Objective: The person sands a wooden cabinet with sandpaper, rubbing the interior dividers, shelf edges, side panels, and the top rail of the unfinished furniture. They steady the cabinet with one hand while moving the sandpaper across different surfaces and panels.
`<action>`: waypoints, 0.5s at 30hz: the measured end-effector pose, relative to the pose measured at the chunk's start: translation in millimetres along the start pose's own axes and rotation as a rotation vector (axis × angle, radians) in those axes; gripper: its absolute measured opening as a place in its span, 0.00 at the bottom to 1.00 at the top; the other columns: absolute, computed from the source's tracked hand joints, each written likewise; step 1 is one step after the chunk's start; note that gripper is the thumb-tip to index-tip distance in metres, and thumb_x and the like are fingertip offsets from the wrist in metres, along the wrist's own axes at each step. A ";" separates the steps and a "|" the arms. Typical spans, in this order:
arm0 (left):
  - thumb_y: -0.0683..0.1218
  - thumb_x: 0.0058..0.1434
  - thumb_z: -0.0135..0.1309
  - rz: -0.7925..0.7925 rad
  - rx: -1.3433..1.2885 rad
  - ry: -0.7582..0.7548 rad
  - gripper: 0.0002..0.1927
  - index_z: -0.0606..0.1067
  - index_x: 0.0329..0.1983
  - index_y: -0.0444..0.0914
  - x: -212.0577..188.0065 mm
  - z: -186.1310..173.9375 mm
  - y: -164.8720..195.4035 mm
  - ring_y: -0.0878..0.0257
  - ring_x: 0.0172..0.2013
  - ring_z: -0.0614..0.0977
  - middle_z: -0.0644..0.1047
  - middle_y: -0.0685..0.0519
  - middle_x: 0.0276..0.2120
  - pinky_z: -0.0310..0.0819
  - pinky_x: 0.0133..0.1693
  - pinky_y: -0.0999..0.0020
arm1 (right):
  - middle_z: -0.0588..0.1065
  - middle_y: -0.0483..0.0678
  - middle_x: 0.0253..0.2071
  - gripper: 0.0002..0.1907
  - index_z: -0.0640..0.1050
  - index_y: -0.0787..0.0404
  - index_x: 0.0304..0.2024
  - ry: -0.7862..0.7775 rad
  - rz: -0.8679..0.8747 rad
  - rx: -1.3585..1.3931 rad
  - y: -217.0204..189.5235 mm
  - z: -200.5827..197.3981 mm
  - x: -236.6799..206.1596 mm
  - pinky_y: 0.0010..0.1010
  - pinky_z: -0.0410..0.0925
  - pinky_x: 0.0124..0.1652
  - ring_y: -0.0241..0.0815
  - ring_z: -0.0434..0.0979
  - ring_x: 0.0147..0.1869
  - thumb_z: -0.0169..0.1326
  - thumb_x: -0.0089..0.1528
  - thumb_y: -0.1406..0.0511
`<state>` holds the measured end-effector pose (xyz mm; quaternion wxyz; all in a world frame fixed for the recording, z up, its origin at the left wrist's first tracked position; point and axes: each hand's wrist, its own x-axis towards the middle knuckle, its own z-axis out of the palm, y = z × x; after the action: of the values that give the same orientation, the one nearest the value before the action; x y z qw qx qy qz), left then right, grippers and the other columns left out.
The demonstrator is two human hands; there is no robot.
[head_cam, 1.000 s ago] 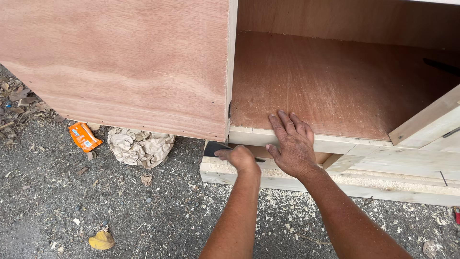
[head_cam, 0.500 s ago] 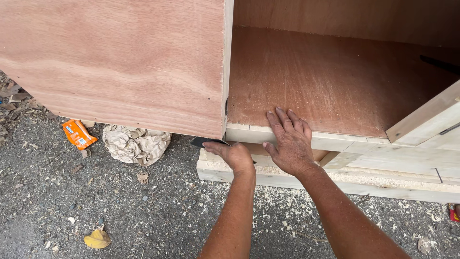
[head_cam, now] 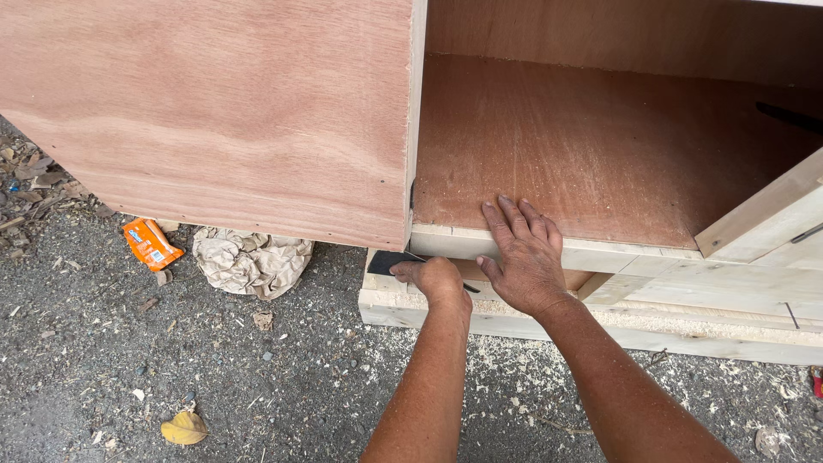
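An open plywood cabinet (head_cam: 600, 154) lies in front of me, its pale front rail (head_cam: 600, 255) running across the opening. My right hand (head_cam: 523, 257) rests flat on that rail, fingers spread onto the cabinet floor. My left hand (head_cam: 437, 279) is just below the rail, fingers closed on a dark flat piece, probably sandpaper (head_cam: 386, 260), pressed against the underside edge. The cabinet door (head_cam: 214, 111) stands open to the left.
A pale timber base (head_cam: 686, 330) lies under the cabinet, with sawdust along it. On the gravel ground sit crumpled brown paper (head_cam: 249, 261), an orange packet (head_cam: 150, 244) and a yellow leaf (head_cam: 184, 427). A second door edge (head_cam: 763, 214) juts in at right.
My left hand has shifted slightly along the underside of the rail with the dark piece. My right hand stays planted on the rail.
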<state>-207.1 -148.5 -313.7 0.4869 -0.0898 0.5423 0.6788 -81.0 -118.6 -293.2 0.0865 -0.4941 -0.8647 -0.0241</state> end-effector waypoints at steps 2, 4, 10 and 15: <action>0.56 0.75 0.16 -0.103 -0.067 0.032 0.32 0.34 0.78 0.39 3.6 -1.4 7.6 0.52 0.76 0.50 0.46 0.40 0.76 0.42 0.74 0.50 | 0.48 0.48 0.78 0.44 0.51 0.44 0.75 0.002 -0.016 -0.016 1.0 0.1 0.5 0.51 0.36 0.72 0.51 0.42 0.80 0.55 0.61 0.49; 0.50 0.75 0.21 -0.183 -0.252 0.139 0.29 0.41 0.77 0.36 12.5 -7.5 20.6 0.50 0.73 0.61 0.53 0.38 0.73 0.56 0.72 0.49 | 0.48 0.49 0.77 0.44 0.50 0.45 0.75 -0.009 -0.021 -0.024 1.3 0.2 0.7 0.51 0.36 0.72 0.51 0.42 0.80 0.55 0.61 0.50; 0.28 0.56 0.32 -0.085 -0.628 -0.269 0.31 0.65 0.64 0.30 19.6 -15.7 28.9 0.45 0.51 0.71 0.70 0.40 0.50 0.66 0.68 0.33 | 0.48 0.47 0.78 0.44 0.50 0.44 0.75 0.005 -0.011 0.015 -0.3 -0.4 0.7 0.49 0.36 0.73 0.50 0.42 0.80 0.55 0.61 0.50; 0.28 0.43 0.33 -0.204 -0.801 -0.314 0.38 0.67 0.62 0.32 21.7 -29.7 32.5 0.36 0.59 0.74 0.72 0.36 0.57 0.63 0.63 0.27 | 0.48 0.46 0.78 0.44 0.50 0.43 0.75 -0.012 -0.010 0.000 -0.3 -1.4 1.4 0.50 0.35 0.73 0.50 0.41 0.81 0.55 0.61 0.50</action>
<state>-254.9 -158.7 -318.5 0.5545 -0.2204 0.1441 0.7894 -81.8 -117.8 -291.5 0.0809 -0.4901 -0.8676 -0.0215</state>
